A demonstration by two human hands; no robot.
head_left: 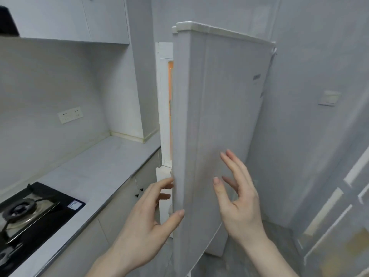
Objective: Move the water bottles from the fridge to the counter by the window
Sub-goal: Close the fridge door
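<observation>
A tall white fridge door (219,108) stands partly open in front of me, edge-on. Through the narrow gap I see the lit white interior (167,108) with an orange glow. No water bottles show. My left hand (151,220) reaches to the door's free edge at its lower part, fingers slipping behind the edge and thumb on the front. My right hand (237,196) hovers in front of the door face with fingers spread and loosely bent, holding nothing.
A grey counter (95,172) runs along the left wall with a black gas hob (30,212) on it. Cabinets (65,17) hang above, and a wall socket (69,114) sits on the backsplash. A panelled door (339,206) is at the right.
</observation>
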